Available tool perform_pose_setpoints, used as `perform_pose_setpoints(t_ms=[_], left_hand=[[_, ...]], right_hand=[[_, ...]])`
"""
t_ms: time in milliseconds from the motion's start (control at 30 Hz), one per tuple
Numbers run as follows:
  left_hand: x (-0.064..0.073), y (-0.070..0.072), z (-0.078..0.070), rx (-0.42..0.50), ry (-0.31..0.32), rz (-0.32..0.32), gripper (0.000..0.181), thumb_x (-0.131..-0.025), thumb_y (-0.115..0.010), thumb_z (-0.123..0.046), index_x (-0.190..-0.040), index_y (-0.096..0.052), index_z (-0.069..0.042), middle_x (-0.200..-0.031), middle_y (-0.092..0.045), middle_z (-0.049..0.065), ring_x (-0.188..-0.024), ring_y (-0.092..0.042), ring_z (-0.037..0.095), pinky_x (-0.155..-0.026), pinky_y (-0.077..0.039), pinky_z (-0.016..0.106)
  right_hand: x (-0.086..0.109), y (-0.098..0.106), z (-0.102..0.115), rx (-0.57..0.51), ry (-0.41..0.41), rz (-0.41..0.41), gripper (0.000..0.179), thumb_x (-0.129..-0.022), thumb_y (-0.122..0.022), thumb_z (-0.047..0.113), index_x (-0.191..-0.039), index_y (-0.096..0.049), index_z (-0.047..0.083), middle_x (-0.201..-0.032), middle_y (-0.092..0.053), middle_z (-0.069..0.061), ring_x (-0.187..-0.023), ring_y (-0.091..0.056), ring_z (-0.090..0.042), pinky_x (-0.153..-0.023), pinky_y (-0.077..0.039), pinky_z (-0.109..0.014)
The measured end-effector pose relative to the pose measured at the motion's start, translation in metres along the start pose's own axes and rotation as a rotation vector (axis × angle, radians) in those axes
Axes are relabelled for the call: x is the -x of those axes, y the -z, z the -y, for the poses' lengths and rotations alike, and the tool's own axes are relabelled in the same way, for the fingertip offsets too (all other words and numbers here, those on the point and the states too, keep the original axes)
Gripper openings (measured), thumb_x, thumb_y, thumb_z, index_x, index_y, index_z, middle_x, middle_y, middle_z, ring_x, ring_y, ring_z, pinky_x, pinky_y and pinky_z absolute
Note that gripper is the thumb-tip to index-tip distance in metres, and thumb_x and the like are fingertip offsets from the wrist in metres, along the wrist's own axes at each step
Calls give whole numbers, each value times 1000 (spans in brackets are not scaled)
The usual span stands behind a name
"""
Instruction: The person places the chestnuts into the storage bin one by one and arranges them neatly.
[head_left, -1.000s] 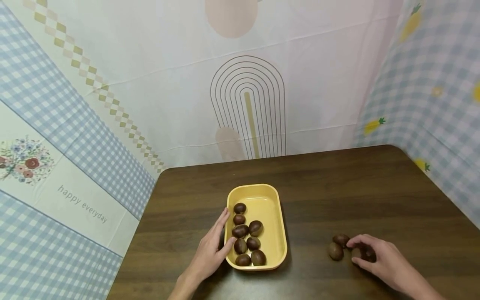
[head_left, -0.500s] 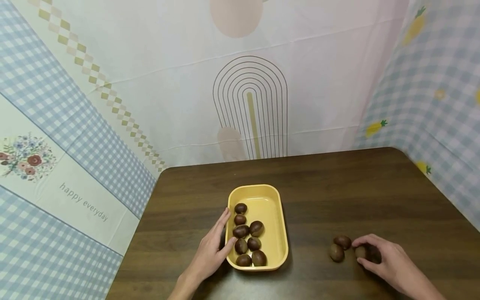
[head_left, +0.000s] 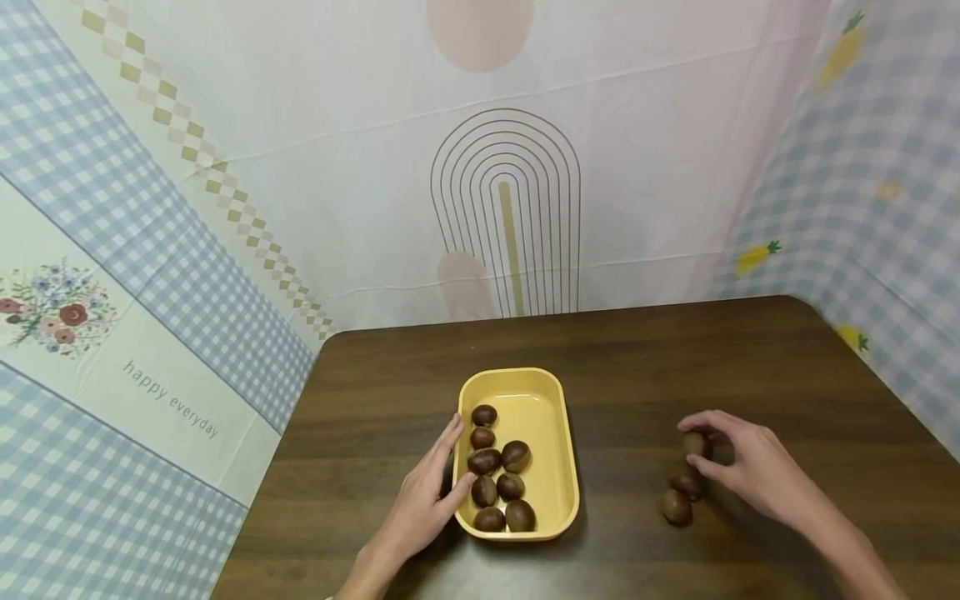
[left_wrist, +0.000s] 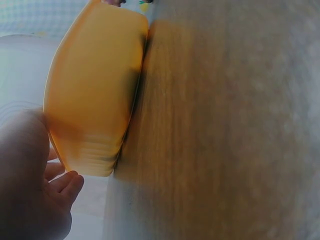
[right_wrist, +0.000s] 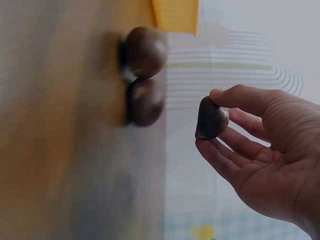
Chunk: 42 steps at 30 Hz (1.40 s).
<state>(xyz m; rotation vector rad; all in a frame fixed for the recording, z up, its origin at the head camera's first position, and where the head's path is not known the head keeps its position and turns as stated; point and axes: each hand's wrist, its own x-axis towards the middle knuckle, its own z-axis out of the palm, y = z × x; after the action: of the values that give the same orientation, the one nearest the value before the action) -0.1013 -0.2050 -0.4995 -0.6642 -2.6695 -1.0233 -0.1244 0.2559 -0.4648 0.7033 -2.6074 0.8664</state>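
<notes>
A yellow rectangular tray [head_left: 551,500] stands on the table, with several brown chestnuts [head_left: 516,456] gathered along its left and near side. My left hand [head_left: 423,500] rests against the tray's left wall, its fingers stretched along the outside and the thumb at the rim. To the right, my right hand [head_left: 750,462] pinches one chestnut [right_wrist: 212,119] between thumb and fingertips, held up off the table in the right wrist view. Two more chestnuts, a near one [head_left: 677,507] and a far one [head_left: 686,485], lie side by side on the table just below that hand.
The dark wooden table [head_left: 622,358] reaches back to a pale printed cloth [head_left: 637,167]. Blue checked cloth [head_left: 847,208] hangs at the right side, and a similar checked cloth [head_left: 97,167] covers the left.
My right hand has lifted a chestnut from beside the other two and moved it up and left, past them. The left hand stays on the tray.
</notes>
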Motion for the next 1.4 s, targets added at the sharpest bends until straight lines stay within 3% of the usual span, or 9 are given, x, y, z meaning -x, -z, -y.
perform_pose_setpoints(t_ms=[233,400,667,833,1167,1400], left_hand=[[-2,0,-1,-7,-6,3,73,-104,-70,-22,-166,-35,-7,-172,-32,10,-154,-38,25,-117,-41,56],[-2,1,-1,4,3,8,73,-104,-70,-23,-166,-35,-7,-172,-33,9,-154,-37,24,-117,-40,56],[-1,0,-2,-13,-7,-3,73,-103,-71,-20,-165,-36,-6,-172,-33,9,-153,-38,25,-117,-41,56],[0,-2,-1,-14,-7,-1,73,-103,-71,-20,-166,-35,-7,-173,-32,8,-153,-39,25,-117,-40,55],[-1,0,-2,-7,4,5,74,-103,-71,-20,-166,-35,-8,-172,-32,8,-153,-38,25,-117,-41,55],[-1,0,-2,-7,12,15,73,-103,-71,-21,-166,-35,-6,-173,-31,7,-153,-38,25,-117,-41,56]], right_hand=[[-38,-4,20,-89,51,24,43,-79,-91,-4,-114,-73,14,-104,-73,4,-85,-66,-6,-70,-58,-27],[-67,-13,42,-160,6,101,35,-86,-86,-1,-115,-73,13,-107,-73,2,-89,-68,-9,-75,-60,-31],[-110,-53,71,-294,13,206,26,-89,-83,-3,-111,-74,6,-105,-73,-2,-90,-68,-14,-79,-62,-42],[-128,-82,82,-344,33,258,21,-89,-82,-3,-106,-74,5,-98,-72,-2,-87,-68,-15,-72,-61,-33],[-148,-124,110,-253,-4,302,19,-86,-84,-1,-102,-75,1,-94,-72,-5,-77,-63,-8,-66,-54,-23],[-153,-145,119,-206,-51,319,19,-84,-86,-1,-100,-76,0,-92,-73,-6,-73,-62,-9,-64,-54,-26]])
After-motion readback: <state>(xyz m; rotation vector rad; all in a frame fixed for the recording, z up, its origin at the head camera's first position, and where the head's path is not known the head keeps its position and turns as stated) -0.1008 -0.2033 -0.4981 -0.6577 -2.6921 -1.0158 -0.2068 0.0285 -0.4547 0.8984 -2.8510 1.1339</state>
